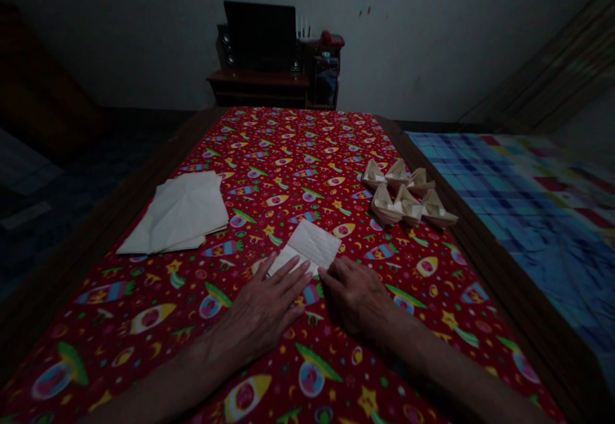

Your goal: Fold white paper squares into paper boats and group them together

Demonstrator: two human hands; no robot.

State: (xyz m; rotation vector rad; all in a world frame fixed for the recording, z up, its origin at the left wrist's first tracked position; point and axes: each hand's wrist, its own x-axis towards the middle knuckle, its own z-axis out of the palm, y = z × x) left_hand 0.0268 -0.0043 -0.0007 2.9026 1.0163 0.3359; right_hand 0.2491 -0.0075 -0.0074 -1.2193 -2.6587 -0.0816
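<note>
A folded sheet of white paper lies on the red patterned tablecloth in front of me. My left hand lies flat with fingers stretched out, the fingertips pressing on the paper's near left edge. My right hand rests beside it with fingers curled down, the fingertips touching the paper's near right edge. Neither hand lifts the sheet.
A stack of white paper sheets lies to the left. Several folded paper boats sit to the right near the table's wooden edge. A checked blue cloth covers a surface to the right. A dark cabinet with a screen stands against the far wall.
</note>
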